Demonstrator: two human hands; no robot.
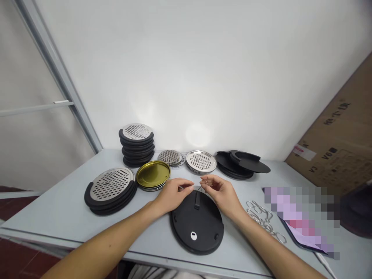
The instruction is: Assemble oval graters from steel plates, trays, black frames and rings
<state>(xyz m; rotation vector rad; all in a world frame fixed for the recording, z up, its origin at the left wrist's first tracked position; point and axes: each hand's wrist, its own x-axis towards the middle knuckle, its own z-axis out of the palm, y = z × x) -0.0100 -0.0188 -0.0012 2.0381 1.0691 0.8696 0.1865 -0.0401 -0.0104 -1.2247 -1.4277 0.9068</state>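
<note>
A black round disc [203, 224] lies at the front of the table, its flat back up, with a small white-rimmed slot and a narrow strip running to its far edge. At that edge a thin bent metal wire [199, 188] sticks up. My right hand [219, 190] is closed, thumb and fingertips pinching the wire's looped end. My left hand [176, 193] is at the disc's far left edge, its thumb and fingers curled together on the rim near the wire. The fingers partly hide the wire's upper part.
Several loose wire hooks [263, 221] lie right, beside a blurred phone [302, 224]. Perforated black-rimmed discs [112, 186] are stacked left, a taller stack [136, 145] behind. Gold lids [154, 174], perforated metal plates [201, 161] and black holders [244, 162] line the back. A cardboard box [340, 135] stands right.
</note>
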